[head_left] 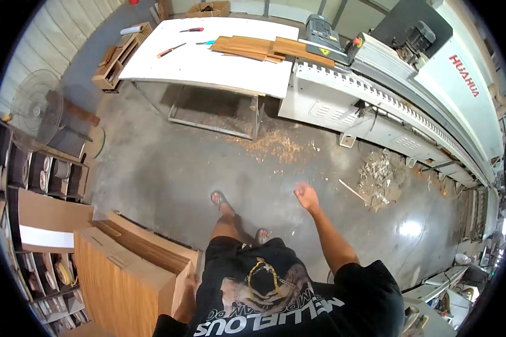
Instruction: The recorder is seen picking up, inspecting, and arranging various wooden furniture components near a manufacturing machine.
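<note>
Pressed against the left hip, stacked wooden panels (135, 264), left hand (190, 283) at their edge, fingers hidden, grip impossible to tell. Right hand (306, 196) swung free over the floor (180, 168), fingers loosely curled, empty. Ahead, white desk (208, 64) with planks (253, 48).

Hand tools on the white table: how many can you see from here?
3. A red-and-black tool lies near the far edge, an orange-handled one nearer the front left, and a blue-handled one beside the wooden boards. More could be hidden under the boards.
</note>
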`<state>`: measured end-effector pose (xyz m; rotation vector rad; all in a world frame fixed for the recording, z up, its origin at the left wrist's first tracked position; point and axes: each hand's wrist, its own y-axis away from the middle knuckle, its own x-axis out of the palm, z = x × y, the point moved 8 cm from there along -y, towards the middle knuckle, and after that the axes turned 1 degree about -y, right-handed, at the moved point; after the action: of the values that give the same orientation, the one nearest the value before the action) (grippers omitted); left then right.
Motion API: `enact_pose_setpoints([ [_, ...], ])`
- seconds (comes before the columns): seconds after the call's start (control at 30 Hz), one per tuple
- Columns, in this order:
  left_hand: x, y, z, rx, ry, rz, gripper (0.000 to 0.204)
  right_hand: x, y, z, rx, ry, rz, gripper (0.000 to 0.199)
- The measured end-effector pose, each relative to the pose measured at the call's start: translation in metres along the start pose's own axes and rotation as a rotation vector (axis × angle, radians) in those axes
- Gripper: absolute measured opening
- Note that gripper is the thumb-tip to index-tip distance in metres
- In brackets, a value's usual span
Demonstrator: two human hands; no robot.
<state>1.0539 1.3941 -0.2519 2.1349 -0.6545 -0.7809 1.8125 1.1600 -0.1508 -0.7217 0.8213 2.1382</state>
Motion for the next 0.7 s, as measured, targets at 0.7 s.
enact_pose_setpoints([
  [0.7,0.076,-0.308,-0.905,0.696,0.344,0.082,0.033,-0.166,-0.343,0.357,-0.314,0.293,-0.315,0.081],
])
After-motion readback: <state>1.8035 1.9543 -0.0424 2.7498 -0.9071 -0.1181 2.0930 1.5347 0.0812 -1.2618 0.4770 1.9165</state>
